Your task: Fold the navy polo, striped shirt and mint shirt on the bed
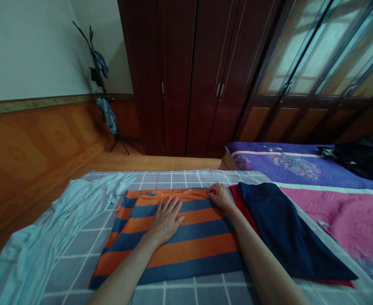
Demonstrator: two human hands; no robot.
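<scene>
An orange and blue striped shirt (193, 237) lies spread in a folded, roughly rectangular shape on the grey checked bed sheet (176, 292). My left hand (166, 220) rests flat on its upper middle, fingers spread. At the shirt's top right corner, the fingers of my right hand (218, 195) are curled and pinch the fabric edge. Close to my right forearm lies a dark blue folded garment (285, 228), with a red garment (237, 199) showing from beneath it.
A crumpled pale blue garment (56, 224) lies along the bed's left side. To the right is another bed with a purple and pink cover (329, 216) and a black garment (364, 159). Beyond stand a dark red wardrobe (176, 84) and a coat stand (99, 72).
</scene>
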